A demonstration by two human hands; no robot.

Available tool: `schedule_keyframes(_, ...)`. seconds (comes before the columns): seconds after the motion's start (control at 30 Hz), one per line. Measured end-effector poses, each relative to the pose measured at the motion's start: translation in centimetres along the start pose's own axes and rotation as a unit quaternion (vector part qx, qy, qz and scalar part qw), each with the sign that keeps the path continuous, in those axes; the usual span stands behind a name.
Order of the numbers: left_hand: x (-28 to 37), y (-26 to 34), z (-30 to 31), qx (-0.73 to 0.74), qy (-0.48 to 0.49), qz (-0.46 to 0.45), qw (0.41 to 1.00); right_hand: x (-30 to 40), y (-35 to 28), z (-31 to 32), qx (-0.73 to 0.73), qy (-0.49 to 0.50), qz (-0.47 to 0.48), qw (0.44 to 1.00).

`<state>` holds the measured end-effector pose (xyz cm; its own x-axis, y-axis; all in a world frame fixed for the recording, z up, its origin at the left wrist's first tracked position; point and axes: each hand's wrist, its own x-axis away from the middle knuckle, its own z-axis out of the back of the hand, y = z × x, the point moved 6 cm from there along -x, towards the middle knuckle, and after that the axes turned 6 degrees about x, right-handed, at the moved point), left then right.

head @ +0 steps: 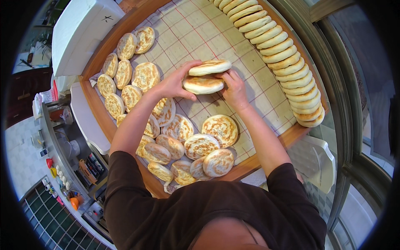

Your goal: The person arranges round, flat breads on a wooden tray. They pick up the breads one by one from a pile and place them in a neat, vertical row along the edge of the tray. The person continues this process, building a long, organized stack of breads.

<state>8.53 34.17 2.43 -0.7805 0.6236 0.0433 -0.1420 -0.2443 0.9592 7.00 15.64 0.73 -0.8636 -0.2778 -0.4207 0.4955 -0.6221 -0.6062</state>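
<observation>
Two round flatbreads are between my hands above a cloth-lined wooden tray [250, 164]. The upper flatbread [210, 67] is tilted over the lower flatbread [203, 85], and both have pale sides with browned faces. My left hand [181, 79] grips them from the left, its thumb low and its fingers at the upper bread's edge. At their right edge, my right hand [234, 87] has its fingers curled in against both breads; some fingertips are hidden. Nearest below lies a browned flatbread [220, 129] flat on the checked cloth [190, 37].
Along the tray's right side, a long row of flatbreads [282, 54] stands on edge. Several loose flatbreads [146, 76] lie scattered and overlapping at the left and front. A white foam box [82, 34] stands beyond the left rim. Window frames [347, 93] run along the right.
</observation>
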Motion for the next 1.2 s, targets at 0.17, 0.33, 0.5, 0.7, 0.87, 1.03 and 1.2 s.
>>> schedule_keyframes(0.17,-0.5,0.4,-0.4,-0.117,0.052,0.069,0.989,0.8,-0.1,-1.0,-0.02,-0.029,-0.032,0.999)
schedule_keyframes(0.33,-1.4,-1.7,2.1,-0.111,0.153,0.081,0.979,0.4,0.1,0.0,-0.07,-0.015,-0.022,0.997)
schedule_keyframes(0.5,-0.5,-3.9,3.9,0.167,0.16,0.115,0.966,0.3,3.4,-0.8,-0.222,-0.05,-0.175,0.958)
schedule_keyframes(0.7,-1.1,-8.5,2.0,0.497,0.248,0.171,0.814,-1.0,6.3,-4.4,-0.264,-0.118,-0.399,0.87)
schedule_keyframes(0.87,-1.8,-7.6,1.4,0.445,0.254,0.188,0.838,-1.8,7.6,-5.2,-0.209,-0.055,-0.39,0.895)
schedule_keyframes(1.03,-2.5,-5.6,1.7,0.483,0.297,0.14,0.812,-4.3,5.4,-5.5,-0.223,0.135,-0.316,0.912)
schedule_keyframes(1.2,-4.5,-5.4,3.4,0.436,0.337,0.14,0.823,-7.0,4.6,-6.1,-0.221,0.128,-0.289,0.922)
